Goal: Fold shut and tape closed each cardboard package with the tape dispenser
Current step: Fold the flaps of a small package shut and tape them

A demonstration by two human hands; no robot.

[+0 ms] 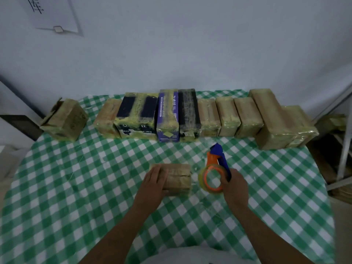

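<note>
A small brown cardboard package (179, 178) lies in the middle of the table, its top flaps folded down. My left hand (154, 181) lies flat over the package's left part and presses on it. Just right of the package, my right hand (234, 184) grips the blue handle of a tape dispenser (216, 164) with an orange frame and a roll of clear yellowish tape. The roll sits close beside the package's right side. I cannot tell whether tape touches the box.
A row of several taped packages (209, 115) lines the far edge of the table with its green-and-white checked cloth (80, 187). One brown box (65, 120) with a raised flap sits apart at far left. A white wall stands behind; a metal frame (344, 149) is at right.
</note>
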